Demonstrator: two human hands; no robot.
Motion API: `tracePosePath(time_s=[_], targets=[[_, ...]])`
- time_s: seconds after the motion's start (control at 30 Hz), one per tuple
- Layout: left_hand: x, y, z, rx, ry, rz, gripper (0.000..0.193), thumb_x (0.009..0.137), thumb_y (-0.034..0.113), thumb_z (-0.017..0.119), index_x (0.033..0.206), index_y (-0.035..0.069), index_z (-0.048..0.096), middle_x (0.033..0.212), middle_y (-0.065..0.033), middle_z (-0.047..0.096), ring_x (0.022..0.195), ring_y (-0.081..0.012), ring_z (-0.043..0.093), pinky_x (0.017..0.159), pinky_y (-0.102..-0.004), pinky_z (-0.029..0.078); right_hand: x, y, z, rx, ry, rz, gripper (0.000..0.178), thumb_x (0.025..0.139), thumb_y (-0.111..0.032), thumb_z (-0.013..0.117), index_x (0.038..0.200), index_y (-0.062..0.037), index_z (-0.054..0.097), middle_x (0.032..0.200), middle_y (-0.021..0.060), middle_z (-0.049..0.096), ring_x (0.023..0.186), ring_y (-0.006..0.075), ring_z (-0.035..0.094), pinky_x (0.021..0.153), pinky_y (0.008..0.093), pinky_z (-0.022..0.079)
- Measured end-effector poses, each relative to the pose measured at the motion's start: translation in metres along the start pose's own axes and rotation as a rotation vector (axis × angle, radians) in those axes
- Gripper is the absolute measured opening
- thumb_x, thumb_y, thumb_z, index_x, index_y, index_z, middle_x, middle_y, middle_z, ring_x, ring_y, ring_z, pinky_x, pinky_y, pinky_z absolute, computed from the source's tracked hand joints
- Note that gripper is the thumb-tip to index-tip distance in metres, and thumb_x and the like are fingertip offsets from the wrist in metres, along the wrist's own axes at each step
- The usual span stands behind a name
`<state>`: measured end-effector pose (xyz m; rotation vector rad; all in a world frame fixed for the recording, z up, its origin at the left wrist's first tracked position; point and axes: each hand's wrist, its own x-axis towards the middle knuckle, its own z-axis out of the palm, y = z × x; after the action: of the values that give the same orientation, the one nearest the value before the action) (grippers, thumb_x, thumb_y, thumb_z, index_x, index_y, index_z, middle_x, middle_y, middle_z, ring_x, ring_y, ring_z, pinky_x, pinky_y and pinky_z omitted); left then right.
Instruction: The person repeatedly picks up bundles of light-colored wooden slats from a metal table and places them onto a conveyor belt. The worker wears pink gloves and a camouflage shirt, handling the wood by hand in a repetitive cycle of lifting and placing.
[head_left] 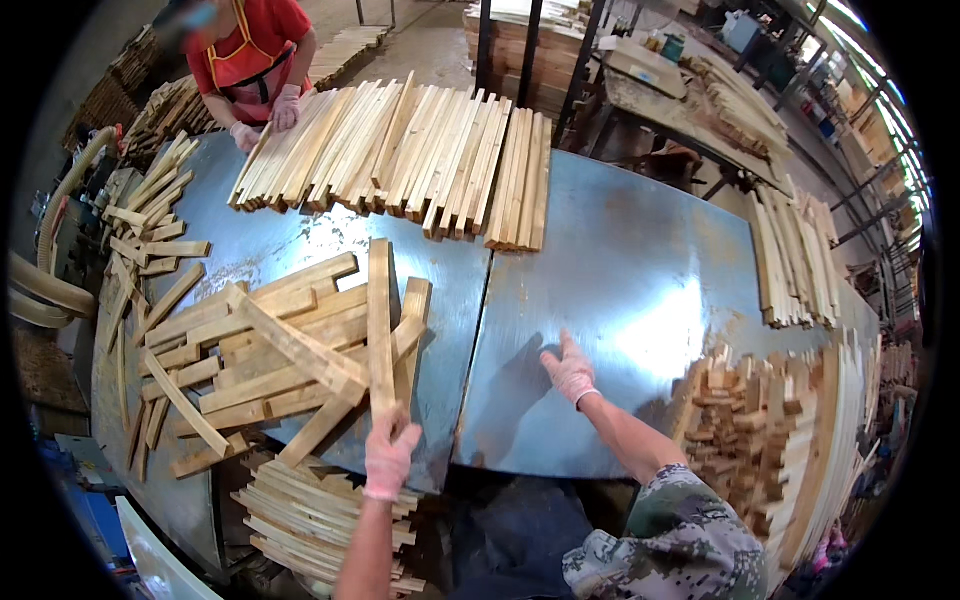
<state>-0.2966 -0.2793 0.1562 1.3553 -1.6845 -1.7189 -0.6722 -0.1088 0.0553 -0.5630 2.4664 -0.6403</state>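
Our left hand (389, 460) pinches a slat (380, 325) by its near end, right hand (572, 376) spread; we'd lift clear of the pile (300, 347).

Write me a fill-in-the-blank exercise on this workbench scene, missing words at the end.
The pale-gloved left hand holds a long, flat, pale strip made of ____.
The open, pale-gloved right hand is on the ____ side of the dark, straight seam in the blue-grey metal tabletop.
The co-worker wears a short-sleeved shirt coloured ____.
The camera wearer's right fabric sleeve has a ____ pattern.

Missing words: wood; right; red; camouflage.
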Motion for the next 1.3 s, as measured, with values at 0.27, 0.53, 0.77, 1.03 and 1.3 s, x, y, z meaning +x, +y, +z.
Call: tracePosePath(time_s=[0.27, 0.53, 0.77, 1.03, 1.3], targets=[[0.345, 0.071, 0.095, 0.191, 0.122, -0.011, 0.072, 0.095, 0.029, 0.077, 0.155, 0.000, 0.049, 0.151, -0.0264, 0.058, 0.137, -0.0344, 0.057, 0.115, -0.0437, 0.045, 0.198, -0.060, -0.037, -0.094, 0.189, -0.107, 0.082, 0.104, -0.048, 0.061, 0.169, -0.0070, 0.033, 0.167, 0.0184, 0.046, 0.158, 0.0388, 0.036, 0.131, 0.0476, 0.028], [0.541, 0.038, 0.108, 0.124, 0.440, -0.007, 0.086, 0.087, 0.026, 0.090, 0.156, 0.000, 0.045, 0.129, -0.0147, 0.066, 0.106, -0.0232, 0.067, 0.079, -0.0384, 0.059, 0.267, -0.097, 0.003, 0.017, 0.254, -0.231, 0.077, 0.107, -0.043, 0.058, 0.169, -0.0060, 0.032, 0.169, 0.0179, 0.044, 0.161, 0.0391, 0.031, 0.134, 0.0472, 0.020], [0.537, 0.048, 0.108, 0.128, 0.421, 0.038, 0.049, 0.086, 0.020, 0.091, 0.120, 0.002, 0.061, 0.089, -0.0027, 0.066, 0.068, -0.0114, 0.057, 0.059, -0.0297, 0.048, 0.281, -0.138, -0.001, 0.983, 0.178, -0.064, 0.090, 0.095, 0.000, 0.072, 0.171, 0.0022, 0.023, 0.155, 0.0223, 0.052, 0.135, 0.0282, 0.059, 0.115, 0.0369, 0.049], [0.479, 0.080, 0.140, 0.630, 0.052, -0.172, 0.073, 0.087, 0.045, 0.087, 0.131, -0.008, 0.063, 0.116, -0.0227, 0.075, 0.105, -0.0303, 0.072, 0.094, -0.0392, 0.057, 0.309, -0.082, -0.090, 0.347, 0.264, 0.085, 0.084, 0.095, -0.009, 0.070, 0.171, -0.0120, 0.033, 0.155, 0.0236, 0.052, 0.133, 0.0359, 0.062, 0.114, 0.0421, 0.051], [0.544, 0.116, 0.216, 0.714, 0.317, 0.179, 0.099, 0.085, 0.050, 0.085, 0.157, -0.004, 0.045, 0.145, -0.0257, 0.065, 0.131, -0.0389, 0.065, 0.112, -0.0438, 0.050, 0.341, -0.107, -0.096, 0.395, 0.118, -0.031, 0.087, 0.100, -0.047, 0.065, 0.169, -0.0040, 0.033, 0.155, 0.0255, 0.057, 0.141, 0.0414, 0.058, 0.119, 0.0462, 0.045]])
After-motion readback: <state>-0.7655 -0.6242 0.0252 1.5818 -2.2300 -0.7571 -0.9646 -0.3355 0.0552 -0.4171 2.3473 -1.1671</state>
